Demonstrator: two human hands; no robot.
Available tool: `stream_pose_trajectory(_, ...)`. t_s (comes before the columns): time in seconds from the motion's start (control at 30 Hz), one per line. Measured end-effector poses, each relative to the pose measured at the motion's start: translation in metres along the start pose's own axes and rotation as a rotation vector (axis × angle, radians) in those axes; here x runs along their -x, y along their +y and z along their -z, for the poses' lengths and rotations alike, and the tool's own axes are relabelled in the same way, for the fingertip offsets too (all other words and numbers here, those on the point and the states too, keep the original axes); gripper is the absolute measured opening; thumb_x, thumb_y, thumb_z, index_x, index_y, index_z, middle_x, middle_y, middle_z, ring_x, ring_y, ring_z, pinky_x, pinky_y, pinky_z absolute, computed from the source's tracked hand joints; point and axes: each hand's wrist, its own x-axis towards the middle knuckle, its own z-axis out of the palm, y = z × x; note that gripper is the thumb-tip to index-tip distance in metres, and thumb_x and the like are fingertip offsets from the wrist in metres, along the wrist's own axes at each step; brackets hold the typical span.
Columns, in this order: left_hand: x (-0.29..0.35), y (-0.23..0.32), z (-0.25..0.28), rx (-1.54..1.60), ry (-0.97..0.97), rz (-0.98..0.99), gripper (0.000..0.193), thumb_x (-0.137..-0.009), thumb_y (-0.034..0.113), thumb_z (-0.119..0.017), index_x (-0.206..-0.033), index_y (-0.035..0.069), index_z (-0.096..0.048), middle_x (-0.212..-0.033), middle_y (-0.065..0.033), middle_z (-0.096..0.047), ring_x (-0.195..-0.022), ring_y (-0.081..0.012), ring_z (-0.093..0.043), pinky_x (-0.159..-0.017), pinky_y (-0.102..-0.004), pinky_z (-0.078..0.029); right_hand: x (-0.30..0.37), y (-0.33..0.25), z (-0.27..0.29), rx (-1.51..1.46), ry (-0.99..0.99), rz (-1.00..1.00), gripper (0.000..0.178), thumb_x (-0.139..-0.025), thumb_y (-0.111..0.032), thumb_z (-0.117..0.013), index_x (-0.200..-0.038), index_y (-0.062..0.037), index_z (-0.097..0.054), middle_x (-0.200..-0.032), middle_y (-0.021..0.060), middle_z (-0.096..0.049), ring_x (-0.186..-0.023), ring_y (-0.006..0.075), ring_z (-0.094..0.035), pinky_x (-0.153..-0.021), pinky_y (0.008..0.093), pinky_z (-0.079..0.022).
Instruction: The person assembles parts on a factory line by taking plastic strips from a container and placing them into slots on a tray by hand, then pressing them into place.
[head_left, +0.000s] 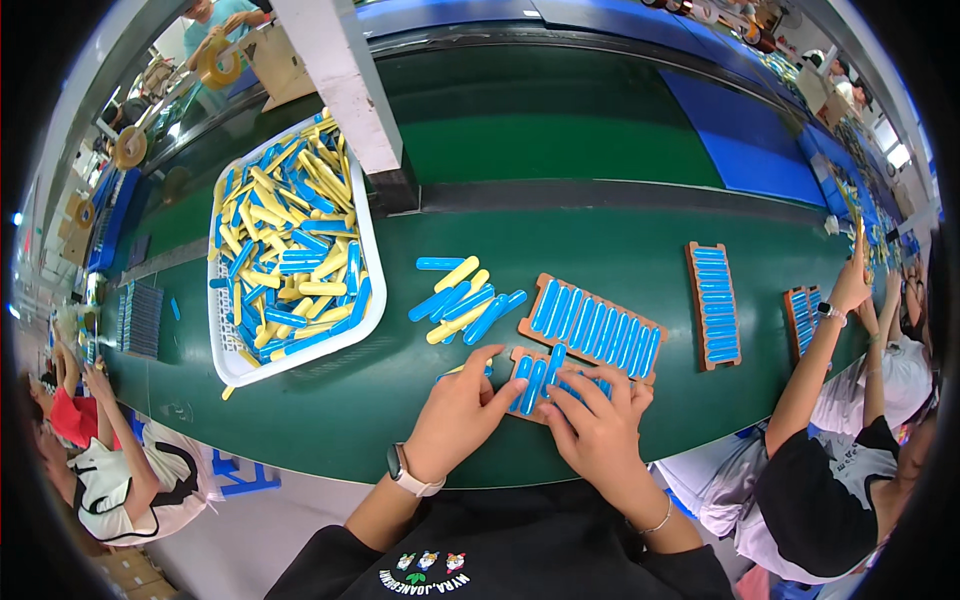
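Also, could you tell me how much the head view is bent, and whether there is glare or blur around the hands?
Head view: strong fisheye, so the green belt edges curve and the corners go black. Soft glare lies on the belt near the white tray. The left hand, right hand and blue sticks are sharp; people at the rim are stretched.

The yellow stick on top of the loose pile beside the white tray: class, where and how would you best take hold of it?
Pinch the yellow stick across its narrow width near the middle, coming from above: it lies flat and uppermost on the loose pile, long sides exposed.
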Motion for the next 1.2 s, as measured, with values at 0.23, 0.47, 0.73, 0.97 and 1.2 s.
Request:
stream_pose_trajectory(0.23,0.003,-0.002,-0.006,-0.123,-0.013,-0.056,0.042,-0.082,0.015,-0.070,-0.119,0.002,-0.053,-0.063,-0.0075,-0.055,-0.050,-0.0155,-0.053,-0.047,-0.0307,-0.038,0.019,0.000,-0.002,0.062,-0.093,0.129,0.028,-0.075,-0.034,-0.071,-0.089,-0.0096,-0.069,-0.109,0.0004,-0.062,-0.107,0.0201,-0.049,-0.080,0.0449,-0.025)
stream_pose_trajectory(0.47,0.003,-0.013,-0.007,-0.372,0.078,-0.599,0.036,-0.074,0.007,-0.069,-0.109,0.006,-0.061,-0.110,-0.0129,-0.056,-0.100,-0.0288,-0.055,-0.081,-0.0374,-0.045,0.010,-0.008,-0.010,0.137,-0.013,0.117,0.019,-0.073,-0.028,-0.072,-0.078,-0.0105,-0.067,-0.092,-0.0021,-0.061,-0.100,0.0203,-0.049,-0.078,0.0456,-0.023)
stream_pose_trajectory(0.73,-0.001,-0.010,0.000,-0.650,-0.075,-0.778,0.031,-0.075,-0.001,-0.061,-0.106,0.001,-0.063,-0.117,-0.0130,-0.059,-0.115,-0.0326,-0.051,-0.102,-0.0491,-0.034,0.004,-0.004,-0.024,0.109,0.076,0.199,0.013,-0.070,-0.023,-0.062,-0.071,-0.0133,-0.070,-0.091,0.0031,-0.063,-0.108,0.0247,-0.048,-0.091,0.0480,-0.029)
stream_pose_trajectory(0.97,-0.005,-0.014,-0.016,-0.543,-0.022,-0.801,0.025,-0.080,-0.001,-0.060,-0.104,-0.001,-0.061,-0.112,-0.0151,-0.058,-0.105,-0.0345,-0.054,-0.095,-0.0427,-0.039,0.009,-0.001,-0.033,0.090,0.071,0.070,0.014,-0.071,-0.020,-0.063,-0.075,-0.0106,-0.072,-0.088,0.0054,-0.065,-0.111,0.0290,-0.047,-0.102,0.0499,-0.023)
stream_pose_trajectory(1.2,-0.007,-0.027,-0.022,-0.480,0.114,-0.673,0.013,-0.082,0.001,-0.060,-0.094,0.000,-0.060,-0.103,-0.0154,-0.053,-0.096,-0.0331,-0.053,-0.084,-0.0416,-0.043,0.018,-0.004,-0.032,0.082,0.097,0.099,0.015,-0.072,-0.021,-0.063,-0.077,-0.0090,-0.071,-0.097,0.0069,-0.063,-0.111,0.0287,-0.047,-0.101,0.0492,-0.028)
